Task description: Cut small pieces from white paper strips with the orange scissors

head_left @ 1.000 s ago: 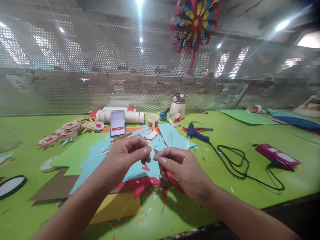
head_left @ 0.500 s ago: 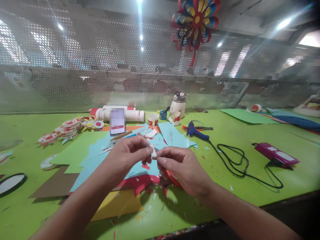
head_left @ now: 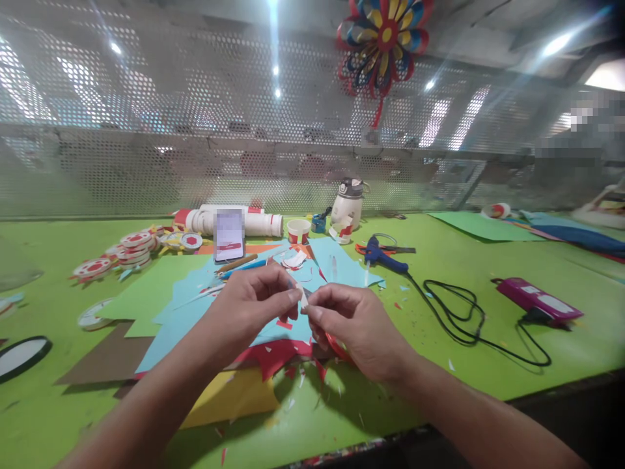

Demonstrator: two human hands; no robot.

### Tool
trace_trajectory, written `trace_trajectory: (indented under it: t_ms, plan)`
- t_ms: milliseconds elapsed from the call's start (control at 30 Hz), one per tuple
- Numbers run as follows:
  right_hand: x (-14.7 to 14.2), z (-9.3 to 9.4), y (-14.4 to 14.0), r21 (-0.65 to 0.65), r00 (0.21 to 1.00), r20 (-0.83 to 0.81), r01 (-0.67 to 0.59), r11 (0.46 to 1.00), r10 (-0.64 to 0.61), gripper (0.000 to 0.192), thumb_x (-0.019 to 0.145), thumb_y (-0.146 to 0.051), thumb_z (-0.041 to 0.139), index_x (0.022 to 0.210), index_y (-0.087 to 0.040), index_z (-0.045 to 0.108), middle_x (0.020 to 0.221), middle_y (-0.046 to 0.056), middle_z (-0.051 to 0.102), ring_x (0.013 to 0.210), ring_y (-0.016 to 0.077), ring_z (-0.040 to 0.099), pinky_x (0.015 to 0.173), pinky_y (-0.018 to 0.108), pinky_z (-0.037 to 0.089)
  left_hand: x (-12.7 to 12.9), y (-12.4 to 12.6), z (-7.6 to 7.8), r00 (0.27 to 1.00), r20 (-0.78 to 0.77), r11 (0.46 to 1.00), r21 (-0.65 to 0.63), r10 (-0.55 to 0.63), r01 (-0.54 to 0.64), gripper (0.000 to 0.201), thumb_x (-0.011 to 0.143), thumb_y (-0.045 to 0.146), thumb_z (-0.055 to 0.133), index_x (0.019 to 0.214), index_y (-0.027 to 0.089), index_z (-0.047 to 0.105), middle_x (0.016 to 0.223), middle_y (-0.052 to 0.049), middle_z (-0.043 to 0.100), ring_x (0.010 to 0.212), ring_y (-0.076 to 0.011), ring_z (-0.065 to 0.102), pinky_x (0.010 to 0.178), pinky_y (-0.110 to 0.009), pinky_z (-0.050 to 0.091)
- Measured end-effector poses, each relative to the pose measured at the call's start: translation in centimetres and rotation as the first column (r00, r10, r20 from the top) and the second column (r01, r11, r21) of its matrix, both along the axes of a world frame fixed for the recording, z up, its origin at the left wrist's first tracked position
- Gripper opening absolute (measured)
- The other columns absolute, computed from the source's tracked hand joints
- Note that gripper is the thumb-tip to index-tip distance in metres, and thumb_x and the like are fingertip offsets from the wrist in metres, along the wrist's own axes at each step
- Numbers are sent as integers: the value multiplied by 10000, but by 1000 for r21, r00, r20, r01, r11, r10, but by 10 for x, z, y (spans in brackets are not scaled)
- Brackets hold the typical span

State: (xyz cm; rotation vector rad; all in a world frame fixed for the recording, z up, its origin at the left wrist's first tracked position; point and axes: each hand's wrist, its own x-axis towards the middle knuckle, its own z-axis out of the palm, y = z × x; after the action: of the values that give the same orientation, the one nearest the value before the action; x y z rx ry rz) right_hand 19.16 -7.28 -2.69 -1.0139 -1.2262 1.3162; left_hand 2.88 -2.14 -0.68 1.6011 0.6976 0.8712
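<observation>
Hardly moved: green table (head_left: 463, 273), mesh wall (head_left: 146, 130).

A green surface (head_left: 488, 365) is being covered with craft litter. Just beyond the hands, light blue paper sheets (head_left: 342, 264) are being overlapped, and red and yellow sheets (head_left: 229, 397) are lying beneath them. Farther out, a phone (head_left: 229, 234) is being propped against a white roll (head_left: 258, 225). Well to the left, red and white discs (head_left: 131, 244) are being kept in stacks. To the right, a blue glue gun (head_left: 383, 255) is lying with its black cord (head_left: 463, 319) being trailed toward a magenta box (head_left: 537, 299). A paper pinwheel (head_left: 381, 42) is hanging above.
</observation>
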Motion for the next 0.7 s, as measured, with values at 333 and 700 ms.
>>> trace_trajectory:
  t_ms: [333, 700]
  plan:
    - [0, -6, -1, -24, 998, -64, -22, 999, 20, 79, 751, -180, 620, 676, -165, 600, 473, -70, 499, 374, 59, 417, 412, 226, 399, -6, 2, 1, 993, 54, 991, 87, 101, -106, 117, 793, 234, 623, 698, 174, 592, 604, 28, 597, 587, -100, 512, 573, -235, 407]
    - [0, -4, 0, 9, 995, -81, -57, 998, 57, 104, 760, -240, 676, 730, -150, 633, 527, -51, 537, 413, 71, 486, 403, 204, 392, -6, 2, 2, 994, 99, 998, 40, 50, -55, 111, 784, 198, 632, 678, 168, 613, 603, 24, 593, 596, -94, 524, 587, -226, 423]
